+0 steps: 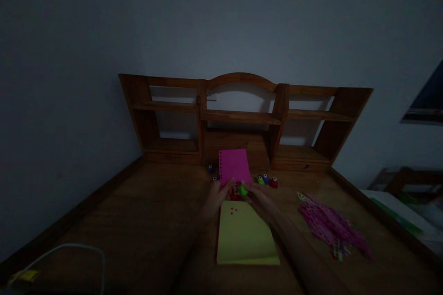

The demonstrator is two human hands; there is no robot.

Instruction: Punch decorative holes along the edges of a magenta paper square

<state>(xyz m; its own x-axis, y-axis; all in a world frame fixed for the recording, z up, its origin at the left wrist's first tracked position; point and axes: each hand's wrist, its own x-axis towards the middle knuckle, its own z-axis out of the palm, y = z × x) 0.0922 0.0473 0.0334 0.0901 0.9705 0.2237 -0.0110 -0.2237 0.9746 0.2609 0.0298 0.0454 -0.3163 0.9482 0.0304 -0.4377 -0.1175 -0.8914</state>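
A pink sheet of paper (234,164) with a row of punched holes on its left edge stands up in front of me. My left hand (217,196) pinches its lower edge. In my right hand (258,193) is a small green craft punch (243,190), held at the bottom edge of the pink sheet. Just below the hands, partly hidden, sits a small red object (234,197). A yellow notepad (245,239) lies beneath my hands, with a few tiny pink cutouts (234,210) near its top.
Behind the paper stand more small punches: green (260,180), blue (266,178), red (274,182) and dark blue (210,168). Pink paper strips (328,223) are heaped at right. A wooden shelf (238,116) lines the back; a white cable (79,245) curves at lower left.
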